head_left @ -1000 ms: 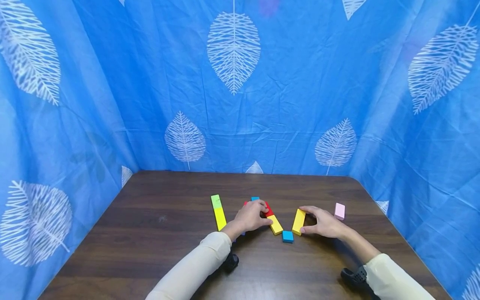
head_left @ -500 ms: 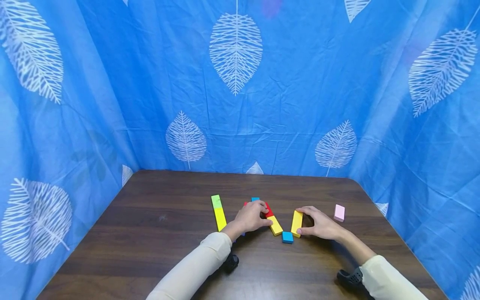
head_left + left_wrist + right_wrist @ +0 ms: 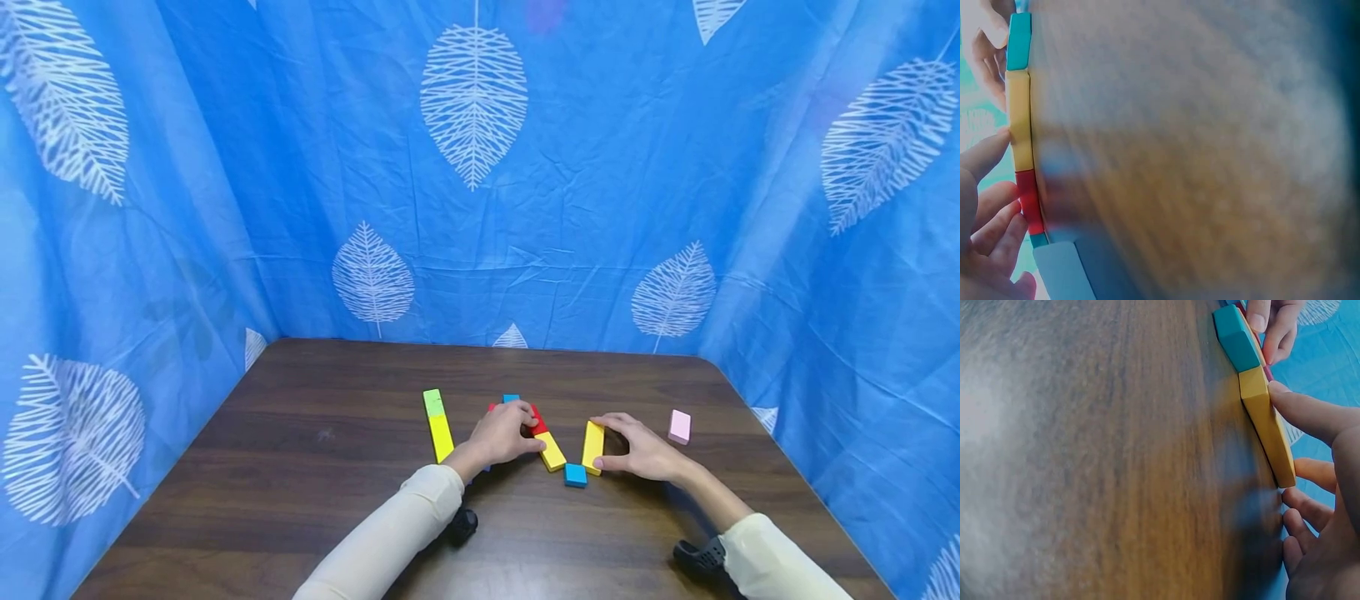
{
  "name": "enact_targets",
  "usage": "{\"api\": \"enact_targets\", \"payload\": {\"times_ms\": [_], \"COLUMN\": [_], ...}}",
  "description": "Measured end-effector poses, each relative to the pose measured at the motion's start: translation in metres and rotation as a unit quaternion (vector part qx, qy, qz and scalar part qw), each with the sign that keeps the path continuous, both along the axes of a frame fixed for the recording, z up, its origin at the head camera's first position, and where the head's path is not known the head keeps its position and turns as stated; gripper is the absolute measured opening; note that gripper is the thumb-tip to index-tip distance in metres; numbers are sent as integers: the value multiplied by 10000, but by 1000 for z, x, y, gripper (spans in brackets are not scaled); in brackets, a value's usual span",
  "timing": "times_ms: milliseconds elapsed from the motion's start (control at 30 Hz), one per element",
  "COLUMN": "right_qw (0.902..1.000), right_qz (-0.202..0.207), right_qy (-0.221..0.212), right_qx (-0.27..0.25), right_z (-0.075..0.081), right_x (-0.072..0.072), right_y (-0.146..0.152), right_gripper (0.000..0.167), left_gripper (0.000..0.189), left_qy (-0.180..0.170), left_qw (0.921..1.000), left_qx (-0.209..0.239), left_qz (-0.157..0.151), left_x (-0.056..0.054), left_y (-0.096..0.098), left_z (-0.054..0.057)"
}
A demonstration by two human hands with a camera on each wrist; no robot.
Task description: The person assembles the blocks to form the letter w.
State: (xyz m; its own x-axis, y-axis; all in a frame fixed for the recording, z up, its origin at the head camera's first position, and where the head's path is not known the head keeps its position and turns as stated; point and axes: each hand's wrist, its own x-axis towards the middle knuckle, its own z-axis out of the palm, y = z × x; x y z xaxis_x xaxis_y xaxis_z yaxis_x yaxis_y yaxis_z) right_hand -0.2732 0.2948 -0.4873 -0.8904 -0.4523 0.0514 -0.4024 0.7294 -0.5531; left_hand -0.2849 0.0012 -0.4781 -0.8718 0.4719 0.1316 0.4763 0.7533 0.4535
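Note:
My left hand (image 3: 501,435) rests against a slanting row of blocks. Its thumb touches a yellow block (image 3: 552,454), and its bent fingers meet the side of a red block (image 3: 1029,203). To the right, my right hand (image 3: 643,450) holds a second yellow block (image 3: 592,443) lengthwise, thumb near the close end, index finger at the far end. Between the two yellow blocks, at their near ends, lies a short blue block (image 3: 575,476). In the right wrist view the held yellow block (image 3: 1269,428) meets the blue block (image 3: 1236,339) at a corner.
A lime green block (image 3: 433,403) and a bright yellow block (image 3: 441,437) form a line on the left. Another blue block (image 3: 511,398) tops the slanting row; my left hand hides pieces below. A pink block (image 3: 679,427) lies apart at right on the brown table (image 3: 337,500).
The right hand has shifted its yellow block slightly left and nearer, bringing its near end to the blue block; it is still over the last half second. The left hand has stayed put.

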Motion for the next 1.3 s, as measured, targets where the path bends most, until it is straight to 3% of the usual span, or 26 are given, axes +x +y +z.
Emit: {"api": "enact_targets", "payload": {"times_ms": [633, 1133, 1300], "right_qw": [9996, 9930, 9899], "right_qz": [229, -789, -1094], "right_qy": [90, 815, 683], "right_qx": [-151, -324, -595], "right_z": [9, 25, 25], "right_x": [-7, -12, -13], "right_y": [12, 47, 61], "right_gripper": [68, 57, 58], "left_gripper": [37, 36, 35], "left_qy": [-22, -80, -109], "left_qw": [10000, 9999, 9999], "left_qx": [-8, -77, -50], "left_qz": [-74, -47, 6], "left_x": [0, -1, -1], "left_y": [1, 1, 1], "left_z": [5, 3, 3]}}
